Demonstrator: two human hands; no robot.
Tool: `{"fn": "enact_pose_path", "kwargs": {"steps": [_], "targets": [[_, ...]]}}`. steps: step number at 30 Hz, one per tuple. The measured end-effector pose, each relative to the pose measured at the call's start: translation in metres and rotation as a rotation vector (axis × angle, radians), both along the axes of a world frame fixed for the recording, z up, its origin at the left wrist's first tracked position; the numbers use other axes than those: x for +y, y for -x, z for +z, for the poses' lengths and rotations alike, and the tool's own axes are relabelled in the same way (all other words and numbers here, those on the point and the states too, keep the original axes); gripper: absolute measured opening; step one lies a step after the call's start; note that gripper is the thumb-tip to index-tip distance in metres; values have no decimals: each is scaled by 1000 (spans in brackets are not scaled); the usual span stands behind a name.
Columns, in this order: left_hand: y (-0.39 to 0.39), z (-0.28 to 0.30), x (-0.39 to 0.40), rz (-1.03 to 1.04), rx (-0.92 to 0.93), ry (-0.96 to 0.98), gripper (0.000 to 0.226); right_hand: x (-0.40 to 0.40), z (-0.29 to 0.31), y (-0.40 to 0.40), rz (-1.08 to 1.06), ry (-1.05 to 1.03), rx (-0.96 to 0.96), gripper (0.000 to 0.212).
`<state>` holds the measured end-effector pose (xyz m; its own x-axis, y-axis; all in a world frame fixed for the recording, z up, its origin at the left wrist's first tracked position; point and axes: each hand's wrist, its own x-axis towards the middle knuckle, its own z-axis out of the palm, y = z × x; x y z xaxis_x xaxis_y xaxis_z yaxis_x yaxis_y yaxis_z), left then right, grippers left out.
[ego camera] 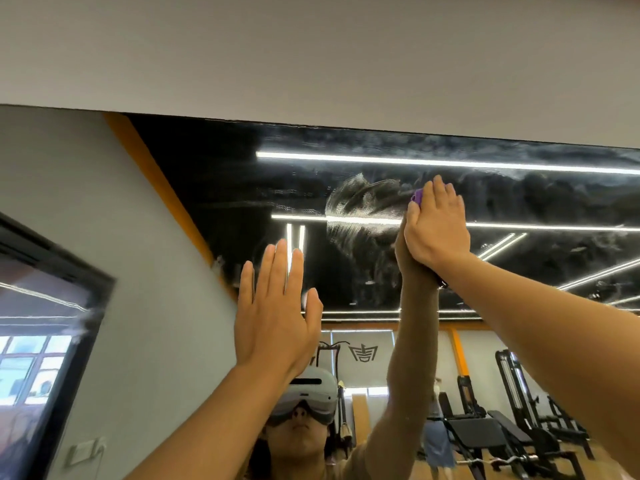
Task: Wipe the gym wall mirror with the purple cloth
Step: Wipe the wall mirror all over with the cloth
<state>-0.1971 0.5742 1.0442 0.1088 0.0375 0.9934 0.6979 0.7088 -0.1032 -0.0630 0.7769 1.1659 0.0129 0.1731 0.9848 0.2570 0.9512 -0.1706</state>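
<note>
Pressing flat against the mirror (214, 188), left hand (275, 308) spread with straight fingers, holding nothing (reflected headset just below it). Further right, streaky wipe marks (360, 209) smeared across the glass. Right hand (437, 225) raised higher, fingers extended over the purple cloth (417, 196), pushing it onto the mirror near the top edge; only a small corner of cloth showing, so probably bunched under the palm.
</note>
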Motion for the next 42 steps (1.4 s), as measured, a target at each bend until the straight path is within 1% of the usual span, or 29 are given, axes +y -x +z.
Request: {"fn": "enact_pose_path", "kwargs": {"steps": [2, 5, 7, 9, 10, 12, 14, 17, 20, 21, 23, 27, 29, 31, 33, 36, 38, 40, 42], "targets": [[-5, 0, 2, -30, -26, -17, 61, -12, -2, 8, 16, -87, -19, 57], [-12, 0, 7, -79, -79, -50, 67, -37, -9, 18, 101, -349, -156, 62], [-17, 1, 9, -79, -102, -82, 75, -48, -13, 23, 90, -501, -229, 67], [-23, 1, 14, -60, -130, -113, 80, -45, -14, 23, 62, -576, -257, 65], [-27, 2, 17, -57, -142, -130, 79, -38, -11, 19, 62, -581, -253, 63], [-33, 3, 25, -76, -173, -153, 75, -13, -3, 6, 98, -481, -208, 56], [-36, 5, 31, -102, -189, -172, 74, 25, 1, -13, 109, -334, -123, 56], [-31, 4, 36, -112, -129, -165, 69, 75, -2, -37, 74, -186, -47, 57], [-24, 2, 38, -102, -62, -130, 70, 78, -2, -37, 45, -74, -20, 57], [-24, 2, 38, -93, -60, -129, 71, 69, -1, -34, 35, -66, -4, 57], [-27, 2, 40, -83, -72, -130, 73, 39, -1, -23, 27, -134, -18, 56], [-34, 2, 43, -100, -108, -147, 80, -34, -7, 16, 125, -425, -142, 56], [-37, 1, 46, -99, -114, -163, 79, -47, -9, 28, 165, -499, -171, 55], [-37, 1, 49, -104, -115, -168, 75, -37, -8, 25, 150, -533, -195, 54], [-36, 1, 50, -116, -107, -174, 75, -10, -5, 8, 132, -493, -183, 54], [-36, 1, 53, -111, -113, -182, 71, 60, 0, -34, 120, -279, -80, 56], [-38, 2, 54, -101, -127, -169, 77, 105, -3, -57, 99, -158, -35, 65], [-39, 3, 55, -72, -132, -168, 81, 126, -6, -66, 73, -96, -27, 70], [-39, 3, 57, -51, -135, -179, 75, 124, -5, -62, 48, -66, -9, 62]]}}
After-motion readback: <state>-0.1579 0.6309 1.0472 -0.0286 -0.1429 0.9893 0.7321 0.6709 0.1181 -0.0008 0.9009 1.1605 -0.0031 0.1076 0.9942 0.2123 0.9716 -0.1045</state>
